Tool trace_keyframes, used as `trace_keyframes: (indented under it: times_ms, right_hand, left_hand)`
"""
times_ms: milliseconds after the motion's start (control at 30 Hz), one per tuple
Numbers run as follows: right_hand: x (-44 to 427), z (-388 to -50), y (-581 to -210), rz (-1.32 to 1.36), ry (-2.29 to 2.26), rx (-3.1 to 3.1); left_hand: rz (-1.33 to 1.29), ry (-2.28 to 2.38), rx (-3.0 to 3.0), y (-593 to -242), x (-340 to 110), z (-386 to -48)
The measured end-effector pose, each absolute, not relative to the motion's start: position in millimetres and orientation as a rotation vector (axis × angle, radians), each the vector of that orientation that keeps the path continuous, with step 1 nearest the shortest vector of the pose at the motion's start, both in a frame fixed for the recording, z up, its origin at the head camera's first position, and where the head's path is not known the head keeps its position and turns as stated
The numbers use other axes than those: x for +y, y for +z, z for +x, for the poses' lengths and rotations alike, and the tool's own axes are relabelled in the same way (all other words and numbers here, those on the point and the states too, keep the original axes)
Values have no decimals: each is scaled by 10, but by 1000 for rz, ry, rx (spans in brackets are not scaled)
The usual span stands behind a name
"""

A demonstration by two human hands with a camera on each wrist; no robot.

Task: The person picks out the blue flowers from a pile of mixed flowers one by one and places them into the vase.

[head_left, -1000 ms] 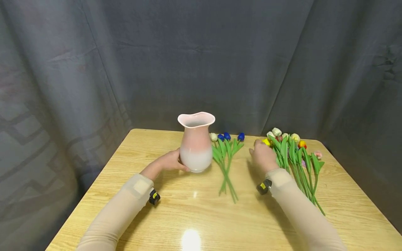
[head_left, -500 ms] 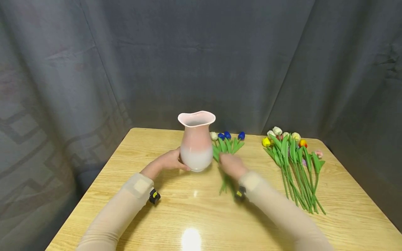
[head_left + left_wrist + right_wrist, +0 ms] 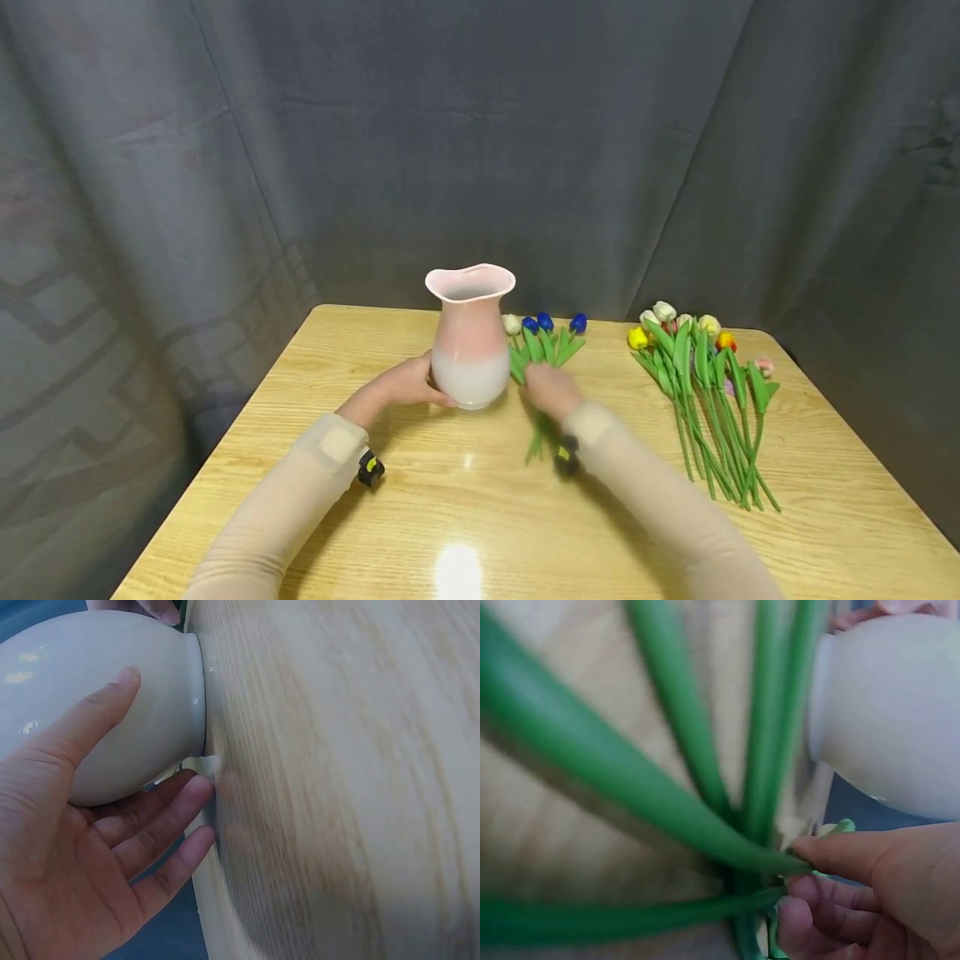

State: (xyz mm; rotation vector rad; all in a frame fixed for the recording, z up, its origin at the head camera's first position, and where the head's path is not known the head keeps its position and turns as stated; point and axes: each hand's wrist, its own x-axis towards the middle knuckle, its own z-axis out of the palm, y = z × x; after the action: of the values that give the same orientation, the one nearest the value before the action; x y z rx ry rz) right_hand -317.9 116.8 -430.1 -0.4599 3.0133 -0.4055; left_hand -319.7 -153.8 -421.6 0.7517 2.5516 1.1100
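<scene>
The pink-and-white vase (image 3: pixel 470 354) stands upright on the table. My left hand (image 3: pixel 402 385) holds its lower left side; in the left wrist view the thumb of the left hand (image 3: pixel 82 847) lies on the white vase body (image 3: pixel 105 697) and the fingers go round behind it. Just right of the vase, white and blue tulips (image 3: pixel 545 321) lie with their heads to the back. My right hand (image 3: pixel 555 392) is over their stems. In the right wrist view the right hand (image 3: pixel 877 892) pinches among the green leaves (image 3: pixel 615 757); the exact stem is hard to make out.
A bigger bunch of tulips (image 3: pixel 701 392), with white, yellow, orange and pink heads, lies at the right of the wooden table (image 3: pixel 360 533). Dark grey curtains (image 3: pixel 480 150) hang behind the table and at both sides.
My right hand has moved left, from the bigger bunch to the white and blue tulips, and its fingers are now among their stems. My left hand and the vase have stayed in place.
</scene>
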Motion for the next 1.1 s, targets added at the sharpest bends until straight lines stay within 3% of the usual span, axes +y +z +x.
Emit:
trace_keyframes:
  times_ms: [600, 1100]
  right_hand:
    - [1378, -3139, -4037, -397, -1008, 2796]
    - [1870, -3051, -3662, -473, -924, 3302]
  left_hand:
    - [733, 1063, 2603, -4200, -1531, -3197]
    - [727, 1057, 2600, -4208, -1526, -3204]
